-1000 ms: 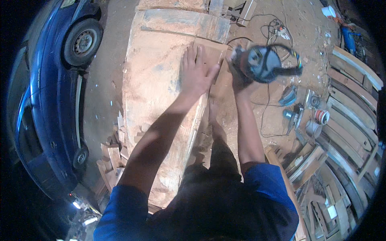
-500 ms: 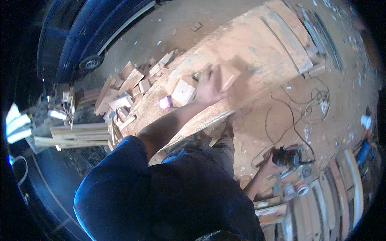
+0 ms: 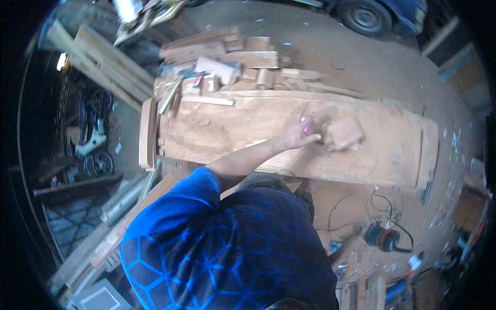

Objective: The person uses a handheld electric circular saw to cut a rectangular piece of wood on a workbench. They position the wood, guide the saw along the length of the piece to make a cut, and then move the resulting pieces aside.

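Observation:
My left hand [image 3: 297, 135] reaches out over a long, rough wooden slab [image 3: 232, 129] that lies across the view. Its fingers are spread and lie flat on the slab, with the fingertips against a small square wooden block [image 3: 343, 133] covered in sawdust. Pink marks show on the fingertips. The hand grips nothing. My blue patterned shirt [image 3: 222, 243] fills the lower middle of the view. My right hand is out of sight.
Behind the slab sits a pile of wood offcuts [image 3: 227, 62]. On the dirt floor at the lower right is an orange and black power tool [image 3: 385, 238] with its cable. Long planks [image 3: 103, 62] lean at the left, and a car wheel [image 3: 364, 15] shows at the top.
The view has swung round, so the slab now lies crosswise. The power tool that my right hand held a second ago is now on the ground. My left hand stays on the slab by the block.

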Demonstrator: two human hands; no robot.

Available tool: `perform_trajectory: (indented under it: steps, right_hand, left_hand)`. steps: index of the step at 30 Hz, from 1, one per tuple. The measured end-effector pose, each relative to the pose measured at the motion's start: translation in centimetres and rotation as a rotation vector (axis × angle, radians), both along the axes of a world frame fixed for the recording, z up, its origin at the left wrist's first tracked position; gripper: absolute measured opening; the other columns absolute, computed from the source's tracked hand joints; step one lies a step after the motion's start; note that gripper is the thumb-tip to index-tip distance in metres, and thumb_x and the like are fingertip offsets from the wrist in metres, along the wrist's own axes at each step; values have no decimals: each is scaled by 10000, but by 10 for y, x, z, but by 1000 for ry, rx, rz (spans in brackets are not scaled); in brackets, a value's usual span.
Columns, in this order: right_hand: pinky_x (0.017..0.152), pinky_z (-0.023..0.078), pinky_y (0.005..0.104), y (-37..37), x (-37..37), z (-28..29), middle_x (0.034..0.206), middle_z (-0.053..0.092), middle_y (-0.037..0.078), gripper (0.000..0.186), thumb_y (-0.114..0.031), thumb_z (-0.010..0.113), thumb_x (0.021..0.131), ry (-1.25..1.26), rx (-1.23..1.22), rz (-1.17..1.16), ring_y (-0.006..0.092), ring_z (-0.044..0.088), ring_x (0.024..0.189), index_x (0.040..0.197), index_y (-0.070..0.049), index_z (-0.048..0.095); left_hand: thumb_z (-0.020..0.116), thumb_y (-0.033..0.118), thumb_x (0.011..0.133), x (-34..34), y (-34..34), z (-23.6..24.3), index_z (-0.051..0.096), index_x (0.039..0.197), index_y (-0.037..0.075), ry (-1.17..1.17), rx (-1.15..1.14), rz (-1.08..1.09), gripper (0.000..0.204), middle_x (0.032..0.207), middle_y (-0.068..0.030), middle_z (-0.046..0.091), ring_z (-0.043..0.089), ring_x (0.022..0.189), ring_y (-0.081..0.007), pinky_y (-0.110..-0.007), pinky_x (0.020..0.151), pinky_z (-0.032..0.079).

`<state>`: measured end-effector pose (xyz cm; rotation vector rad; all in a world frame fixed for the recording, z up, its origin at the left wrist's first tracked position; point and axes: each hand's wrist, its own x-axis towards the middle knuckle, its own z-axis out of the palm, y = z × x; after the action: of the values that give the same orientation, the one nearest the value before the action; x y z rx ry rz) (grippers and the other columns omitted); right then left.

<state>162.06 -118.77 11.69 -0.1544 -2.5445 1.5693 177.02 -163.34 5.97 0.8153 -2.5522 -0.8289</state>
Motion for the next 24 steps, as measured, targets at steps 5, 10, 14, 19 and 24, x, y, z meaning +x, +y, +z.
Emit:
perform_trajectory:
  steps: [5,10,14,19,24]
  right_hand:
    - [858,592,381,-67,66,34,1223,659,161,569,-18,849,828,-2,82,146,226,677,1012,1314,51,560]
    - [859,588,380,-163,121,63,1200,662,144,555,-3,842,832,-46,143,382,221,677,1004,1307,47,562]
    - [860,585,378,-260,181,75,1182,664,130,543,9,837,835,-194,133,657,217,677,997,1302,45,563]
    - [999,512,373,-383,292,51,1186,664,82,383,-29,759,901,-410,-202,1103,183,648,1062,1253,18,614]
    - [918,532,341,-432,369,45,1076,673,41,366,-73,816,870,-446,-147,1268,159,656,969,1185,-19,637]
  left_hand:
    - [715,531,888,264,-101,-28,403,1516,5,-3,-118,552,876,1560,-392,311,360,1412,-561,-599,1160,341]
    - [697,561,900,583,-159,-59,367,1507,-115,-509,-197,1056,967,1566,-402,311,339,1446,-534,-609,1199,266]
    - [793,601,773,758,-166,-46,421,1529,34,-627,31,1523,1016,1614,-281,335,316,1477,-486,-640,1164,310]
    - [830,763,613,845,-172,-32,295,1590,29,-868,323,1556,1334,1636,-292,285,251,1535,-433,-581,1221,279]
    - [818,805,580,889,-188,-49,195,1601,-56,-318,575,1543,1474,1580,-316,390,437,1451,-411,-453,1209,357]
